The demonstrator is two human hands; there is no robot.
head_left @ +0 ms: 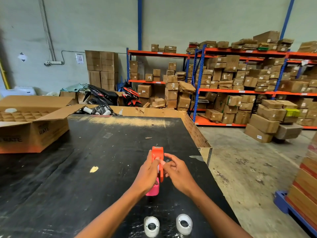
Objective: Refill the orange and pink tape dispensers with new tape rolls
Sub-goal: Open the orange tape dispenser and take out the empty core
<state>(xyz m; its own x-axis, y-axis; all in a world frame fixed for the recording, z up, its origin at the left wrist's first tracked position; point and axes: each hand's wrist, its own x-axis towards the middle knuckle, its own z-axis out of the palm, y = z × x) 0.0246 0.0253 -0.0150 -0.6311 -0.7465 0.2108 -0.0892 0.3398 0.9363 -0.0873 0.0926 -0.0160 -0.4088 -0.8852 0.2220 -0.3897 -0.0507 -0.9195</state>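
Note:
The orange tape dispenser is held above the black table, nose pointing away from me. My left hand grips its left side. My right hand touches its right side with thumb and forefinger pinched at the dispenser's middle. The pink tape dispenser lies on the table just below, partly hidden by my left wrist. Two clear tape rolls stand at the table's near edge, one on the left and one on the right.
An open cardboard box with divider cells sits at the table's far left. Another carton borders the table's far and right edges. Shelves of parcels line the back wall. Concrete floor and a blue pallet lie to the right.

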